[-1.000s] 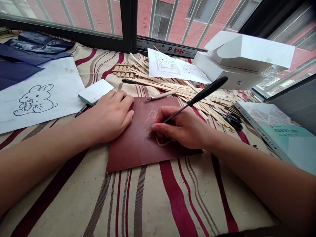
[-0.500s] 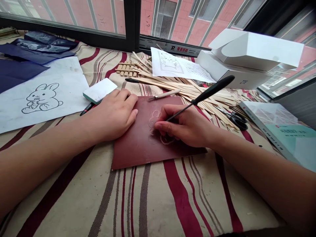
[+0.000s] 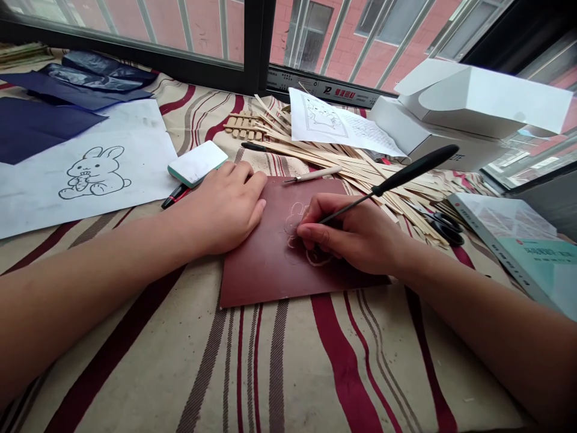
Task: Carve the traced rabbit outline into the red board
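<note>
A dark red board (image 3: pixel 270 264) lies on the striped cloth in front of me, with a pale rabbit outline (image 3: pixel 295 225) scratched into it. My right hand (image 3: pixel 356 234) is closed around a black-handled carving tool (image 3: pixel 406 173), its thin metal tip pressed to the outline. My left hand (image 3: pixel 225 207) rests palm down on the board's left edge, fingers curled loosely together, holding nothing.
A white sheet with a rabbit drawing (image 3: pixel 90 174) and dark blue carbon paper (image 3: pixel 36 120) lie at left. A white-topped block (image 3: pixel 197 162), a second small tool (image 3: pixel 313 175), wooden strips (image 3: pixel 360 168), scissors (image 3: pixel 444 225), white boxes (image 3: pixel 473 114) and books (image 3: pixel 518 240) ring the board.
The view has shifted, so everything sits further right in frame. My right hand keeps the tool tip on the outline with only slight movement. The left hand stays on the board.
</note>
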A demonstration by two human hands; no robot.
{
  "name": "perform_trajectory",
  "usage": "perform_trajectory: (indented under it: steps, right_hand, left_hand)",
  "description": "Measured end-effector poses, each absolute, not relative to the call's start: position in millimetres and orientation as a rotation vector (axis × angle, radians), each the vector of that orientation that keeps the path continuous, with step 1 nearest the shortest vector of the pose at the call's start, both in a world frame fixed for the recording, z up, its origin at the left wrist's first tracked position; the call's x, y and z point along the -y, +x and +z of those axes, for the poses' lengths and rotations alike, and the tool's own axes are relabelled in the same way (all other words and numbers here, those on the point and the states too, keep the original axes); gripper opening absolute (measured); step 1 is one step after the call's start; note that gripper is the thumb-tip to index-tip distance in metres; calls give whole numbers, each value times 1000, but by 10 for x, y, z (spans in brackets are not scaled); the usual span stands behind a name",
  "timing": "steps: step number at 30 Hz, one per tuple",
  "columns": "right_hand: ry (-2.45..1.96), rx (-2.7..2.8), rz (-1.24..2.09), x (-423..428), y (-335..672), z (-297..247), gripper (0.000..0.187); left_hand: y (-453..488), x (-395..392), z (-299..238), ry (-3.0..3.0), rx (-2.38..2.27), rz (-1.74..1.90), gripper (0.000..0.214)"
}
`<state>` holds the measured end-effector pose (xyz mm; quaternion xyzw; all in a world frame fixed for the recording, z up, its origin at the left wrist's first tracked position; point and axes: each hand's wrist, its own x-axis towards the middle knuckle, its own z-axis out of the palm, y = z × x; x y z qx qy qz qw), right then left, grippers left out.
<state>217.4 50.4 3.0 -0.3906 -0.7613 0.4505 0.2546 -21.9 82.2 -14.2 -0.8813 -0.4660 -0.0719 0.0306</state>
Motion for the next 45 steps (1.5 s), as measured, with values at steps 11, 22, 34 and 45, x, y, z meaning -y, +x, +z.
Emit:
perform_trajectory:
  steps: [11,22,34,45]
  right_hand:
    - [-1043,2050,1247,-500,2187,-7,19]
    - [-1036,2082,1195,-492,2185,8,17]
    - [-979,2118,1169,-489,2196,8,22]
    - [-905,2145,1204,-501,2206,19,22]
  left_hand:
    - [-206,-823,-103,-2701,1468,-135,53]
    - [-220,-835,-122,-2695,1471,-158,52]
    - [-285,-883,-191,-2709,1429,-261,51]
    - [-295,-875,-194,-2697,1437,-237,48]
